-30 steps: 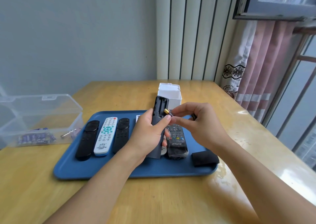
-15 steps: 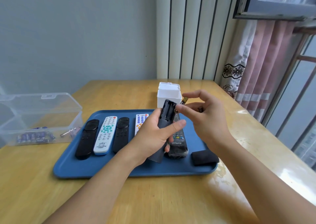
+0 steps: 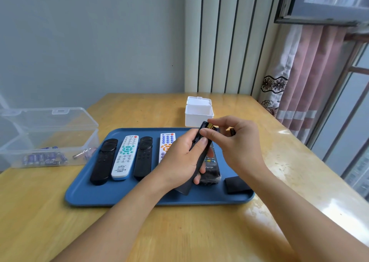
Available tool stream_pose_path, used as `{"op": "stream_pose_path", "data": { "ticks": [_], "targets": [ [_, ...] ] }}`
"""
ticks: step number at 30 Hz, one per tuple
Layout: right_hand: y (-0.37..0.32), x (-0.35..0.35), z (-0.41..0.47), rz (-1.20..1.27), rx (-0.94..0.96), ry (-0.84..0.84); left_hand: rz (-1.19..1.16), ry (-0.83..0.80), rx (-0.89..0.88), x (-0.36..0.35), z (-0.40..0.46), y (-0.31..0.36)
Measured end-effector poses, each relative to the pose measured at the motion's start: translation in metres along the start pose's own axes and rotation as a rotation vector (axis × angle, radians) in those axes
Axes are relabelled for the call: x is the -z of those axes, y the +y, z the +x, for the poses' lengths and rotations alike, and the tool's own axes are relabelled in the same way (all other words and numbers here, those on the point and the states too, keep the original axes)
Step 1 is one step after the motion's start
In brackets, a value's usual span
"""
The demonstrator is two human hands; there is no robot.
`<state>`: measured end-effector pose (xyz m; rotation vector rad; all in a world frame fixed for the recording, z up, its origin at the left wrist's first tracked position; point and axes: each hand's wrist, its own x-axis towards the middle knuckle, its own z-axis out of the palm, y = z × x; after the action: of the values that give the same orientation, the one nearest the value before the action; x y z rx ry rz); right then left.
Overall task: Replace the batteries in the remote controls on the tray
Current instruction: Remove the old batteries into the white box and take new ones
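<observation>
My left hand (image 3: 180, 162) grips a dark grey remote (image 3: 199, 158) tilted upright above the blue tray (image 3: 119, 195), its battery bay turned to the right. My right hand (image 3: 237, 144) pinches a gold-ended battery (image 3: 210, 126) at the top of that bay. On the tray lie two black remotes (image 3: 102, 161) (image 3: 143, 158), a white and blue remote (image 3: 125, 157), a white remote with orange and purple keys (image 3: 166, 146), a black wrapped remote (image 3: 210, 169) and a loose black cover (image 3: 237, 184).
A clear lidded box (image 3: 50, 140) with several blue batteries stands left of the tray. A small open white box (image 3: 198, 112) sits behind the tray. The wooden table (image 3: 139, 231) ends at a curtain and window on the right.
My right hand lifted the battery away from the remote toward the white box, then brought it back down to the top of the bay. My left hand turned the remote slightly.
</observation>
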<state>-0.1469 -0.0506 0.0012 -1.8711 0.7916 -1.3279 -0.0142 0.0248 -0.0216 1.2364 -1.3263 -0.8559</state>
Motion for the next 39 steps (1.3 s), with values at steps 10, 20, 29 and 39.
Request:
{"op": "stream_pose_path", "data": {
  "ticks": [10,20,29,39],
  "targets": [
    [-0.003,0.001,0.003,0.239,-0.221,-0.173,-0.065,0.002,0.066,0.005,-0.001,0.001],
    [-0.002,0.014,0.01,0.596,-0.559,-0.428,-0.086,-0.068,0.038,0.003,-0.003,0.009],
    [-0.013,0.002,0.003,0.231,-0.177,-0.318,-0.079,-0.005,0.074,0.001,-0.009,0.016],
    [0.008,0.011,0.016,0.966,-0.839,-0.299,-0.218,0.175,0.132,-0.002,-0.003,0.016]
  ]
}}
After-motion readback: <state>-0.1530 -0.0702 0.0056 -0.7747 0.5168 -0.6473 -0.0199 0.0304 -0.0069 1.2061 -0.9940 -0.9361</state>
